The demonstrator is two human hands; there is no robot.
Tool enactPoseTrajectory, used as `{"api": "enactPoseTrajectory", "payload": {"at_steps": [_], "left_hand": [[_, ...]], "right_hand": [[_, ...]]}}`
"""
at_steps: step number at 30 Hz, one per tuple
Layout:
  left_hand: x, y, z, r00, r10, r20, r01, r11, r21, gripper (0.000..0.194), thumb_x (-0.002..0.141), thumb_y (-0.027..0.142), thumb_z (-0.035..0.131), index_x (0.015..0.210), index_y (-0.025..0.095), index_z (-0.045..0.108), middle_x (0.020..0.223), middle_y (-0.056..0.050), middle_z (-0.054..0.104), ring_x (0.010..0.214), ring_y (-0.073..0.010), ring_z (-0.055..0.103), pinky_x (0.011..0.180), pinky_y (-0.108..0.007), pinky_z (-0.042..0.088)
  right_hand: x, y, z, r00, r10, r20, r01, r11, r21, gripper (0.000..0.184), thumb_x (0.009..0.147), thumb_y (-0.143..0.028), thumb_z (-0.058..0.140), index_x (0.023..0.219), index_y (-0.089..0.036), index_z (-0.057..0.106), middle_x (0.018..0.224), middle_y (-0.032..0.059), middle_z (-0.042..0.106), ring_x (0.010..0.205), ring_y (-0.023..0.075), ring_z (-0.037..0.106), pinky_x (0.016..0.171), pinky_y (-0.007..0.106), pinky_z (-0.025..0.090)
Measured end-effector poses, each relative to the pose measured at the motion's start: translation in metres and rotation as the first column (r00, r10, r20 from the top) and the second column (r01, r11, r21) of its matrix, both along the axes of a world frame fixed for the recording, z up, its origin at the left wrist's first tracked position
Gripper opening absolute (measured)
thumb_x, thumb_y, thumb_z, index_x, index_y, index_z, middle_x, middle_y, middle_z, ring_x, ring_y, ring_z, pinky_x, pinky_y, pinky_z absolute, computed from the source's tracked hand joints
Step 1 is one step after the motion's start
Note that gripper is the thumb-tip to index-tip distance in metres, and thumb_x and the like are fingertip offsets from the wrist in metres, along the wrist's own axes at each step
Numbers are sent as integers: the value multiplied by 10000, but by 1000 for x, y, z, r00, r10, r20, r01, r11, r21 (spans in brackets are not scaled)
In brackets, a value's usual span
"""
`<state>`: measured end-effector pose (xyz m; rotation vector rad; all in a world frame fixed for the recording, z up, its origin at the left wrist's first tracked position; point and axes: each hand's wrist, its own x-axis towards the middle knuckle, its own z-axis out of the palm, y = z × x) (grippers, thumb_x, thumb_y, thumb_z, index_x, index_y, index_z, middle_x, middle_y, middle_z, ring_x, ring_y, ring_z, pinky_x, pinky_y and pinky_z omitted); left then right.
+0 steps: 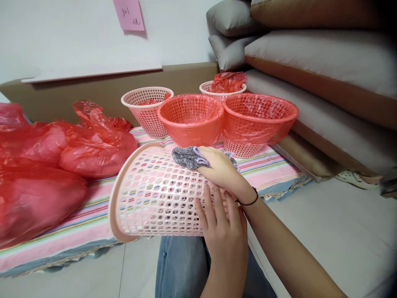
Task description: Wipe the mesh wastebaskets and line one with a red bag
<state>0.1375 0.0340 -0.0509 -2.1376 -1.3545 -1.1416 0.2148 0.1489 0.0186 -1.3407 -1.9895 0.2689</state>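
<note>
The right hand [218,165] is closed over a bunched, speckled grey cloth with lilac edging [190,158], pressing it on the upper side of a pale pink perforated plastic basket [155,194]. The left hand [225,231] lies open, its fingers slightly apart and flat against the same basket's near side, close to the right hand. That basket is tipped on its side above the person's blue denim lap [182,265], its wide rim facing left; no red film shows around it.

As for progress, the two nearer upright baskets have red plastic film on them: a round red-covered basket [190,132] in the middle, and a red-wrapped basket with a pale pink base [259,124] beside it. Behind, a pale pink basket with red film inside [149,116] and a pale basket holding a crumpled red bag [223,89] look less evenly lined. How clean the tipped basket is cannot be told.

The upright baskets stand on a striped pink, white and green cover [102,209], with bulging translucent red plastic bags [99,149] on its left. Stacked grey and brown cushions [322,62] fill the right, above pale floor tiles [328,231]. A pink handwritten note [129,14] hangs on the white wall [71,37].
</note>
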Motion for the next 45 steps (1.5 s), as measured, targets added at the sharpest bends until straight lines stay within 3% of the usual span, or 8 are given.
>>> {"api": "enactPoseTrajectory", "payload": {"at_steps": [6, 11, 18, 25, 30, 36, 45], "left_hand": [[1, -2, 1, 999, 25, 30, -25, 1000, -11, 311, 911, 132, 551, 1202, 41, 608, 1308, -235, 636, 1348, -405, 480, 1084, -610, 396], [0, -2, -1, 1000, 13, 16, -13, 1000, -5, 376, 888, 139, 583, 1235, -4, 596, 1311, -254, 627, 1344, -428, 474, 1089, -606, 376], [-12, 3, -2, 998, -15, -66, 17, 999, 37, 461, 832, 252, 693, 1228, 27, 615, 1271, -240, 657, 1213, -415, 592, 1038, -569, 415], [-13, 13, -4, 999, -40, -14, 41, 996, 82, 401, 831, 295, 689, 1170, 86, 643, 1202, -204, 702, 1172, -369, 624, 1041, -532, 412], [-11, 13, -5, 999, -41, 24, 40, 997, 71, 376, 834, 291, 684, 1155, 100, 645, 1182, -202, 708, 1162, -358, 628, 1051, -528, 403], [-8, 13, -6, 998, -31, 63, 27, 997, 72, 353, 841, 279, 663, 1154, 118, 640, 1166, -191, 714, 1170, -341, 620, 1053, -518, 403], [-9, 12, -6, 998, -32, 57, 28, 997, 72, 357, 837, 281, 660, 1154, 117, 645, 1173, -194, 706, 1167, -341, 612, 1046, -522, 399]], "right_hand": [[0, 0, -2, 1000, -7, 20, 7, 1000, 11, 162, 827, -156, 522, 953, -166, 623, 1001, 82, 692, 948, 239, 624, 831, 345, 456], [-1, 0, 0, 998, -25, 51, 25, 1000, -4, 92, 809, -161, 524, 872, -187, 586, 948, 69, 679, 905, 234, 612, 796, 342, 441], [-2, -2, 2, 1000, -4, 17, 4, 1000, -8, 134, 832, -168, 533, 936, -182, 615, 1023, 80, 691, 967, 238, 617, 841, 344, 437], [-1, -1, 1, 1000, -17, 23, 17, 1000, 6, 196, 821, -133, 513, 973, -176, 628, 1046, 81, 694, 997, 243, 616, 871, 352, 435], [-1, -1, 0, 999, -19, 28, 19, 1000, 0, 144, 831, -153, 529, 932, -171, 630, 988, 78, 693, 948, 242, 621, 837, 344, 441], [0, -2, -2, 1000, -6, 20, 6, 1000, 12, 263, 824, -141, 538, 1063, -179, 641, 1112, 83, 689, 1056, 247, 606, 922, 353, 429], [-1, -2, -1, 997, -22, 74, 21, 1000, 16, 140, 821, -190, 533, 932, -178, 617, 1014, 96, 688, 978, 264, 614, 860, 371, 437]]}}
